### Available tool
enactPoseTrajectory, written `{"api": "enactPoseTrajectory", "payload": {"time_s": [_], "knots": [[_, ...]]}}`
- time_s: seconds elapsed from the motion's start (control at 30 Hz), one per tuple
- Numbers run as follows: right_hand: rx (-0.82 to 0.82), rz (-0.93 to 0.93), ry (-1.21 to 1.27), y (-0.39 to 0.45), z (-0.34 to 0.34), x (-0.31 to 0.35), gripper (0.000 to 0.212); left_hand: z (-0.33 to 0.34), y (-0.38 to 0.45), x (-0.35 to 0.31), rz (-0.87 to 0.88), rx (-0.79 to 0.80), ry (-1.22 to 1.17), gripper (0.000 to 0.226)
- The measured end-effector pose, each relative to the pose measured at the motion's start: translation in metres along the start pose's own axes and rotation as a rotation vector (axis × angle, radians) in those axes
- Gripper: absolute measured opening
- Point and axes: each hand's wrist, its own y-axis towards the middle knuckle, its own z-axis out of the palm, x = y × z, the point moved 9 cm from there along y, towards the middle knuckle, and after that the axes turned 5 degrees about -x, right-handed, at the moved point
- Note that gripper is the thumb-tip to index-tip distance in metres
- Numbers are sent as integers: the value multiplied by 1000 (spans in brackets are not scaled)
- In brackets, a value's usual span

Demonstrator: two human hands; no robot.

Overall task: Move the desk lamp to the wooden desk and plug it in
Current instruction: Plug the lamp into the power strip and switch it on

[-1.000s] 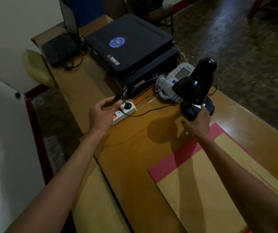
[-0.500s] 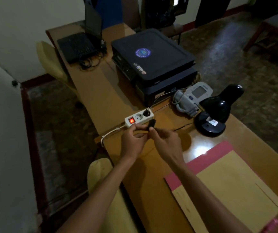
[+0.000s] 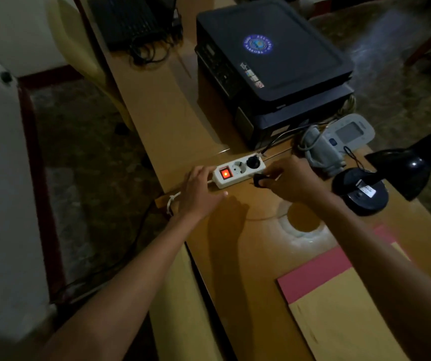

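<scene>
The black desk lamp (image 3: pixel 391 178) stands on the wooden desk (image 3: pixel 172 121) at the right, its shade tilted toward the right edge. A white power strip (image 3: pixel 239 170) lies on the desk with a glowing red switch, one free socket in its middle and a black plug in its far socket. My right hand (image 3: pixel 291 182) pinches the lamp's black plug (image 3: pixel 259 180) just in front of the strip's right end. My left hand (image 3: pixel 200 194) rests flat on the desk with fingers spread, touching the strip's left end.
A black printer (image 3: pixel 269 63) sits behind the strip, a laptop (image 3: pixel 133 22) farther back. A blood pressure monitor (image 3: pixel 339 142) with its cuff lies next to the lamp. A pink folder (image 3: pixel 318 274) and brown envelope (image 3: pixel 352 321) lie near right. A yellow chair (image 3: pixel 79 48) stands left of the desk.
My left hand let go of the plug and moved to the strip's left end. My right hand now holds the plug alone, close to the strip. The camera moved closer.
</scene>
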Motion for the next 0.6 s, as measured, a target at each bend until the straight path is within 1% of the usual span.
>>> {"api": "enactPoseTrajectory", "payload": {"time_s": [0.1, 0.17, 0.23, 0.37, 0.47, 0.6], "knots": [[35, -118, -201, 28, 3, 20, 32, 23, 16, 6, 25, 67, -18, 77], [35, -166, -218, 41, 7, 33, 37, 35, 19, 8, 41, 73, -27, 82], [8, -200, -223, 53, 11, 43, 46, 39, 23, 10, 52, 23, -54, 78], [-32, -274, -343, 74, 19, 52, 58, 35, 31, 16, 50, -69, -69, 58], [-16, -267, -366, 85, 26, 49, 63, 34, 38, 23, 22, -69, -63, 60], [-28, -272, -340, 91, 31, 52, 62, 34, 43, 28, 13, -55, -39, 65]]}}
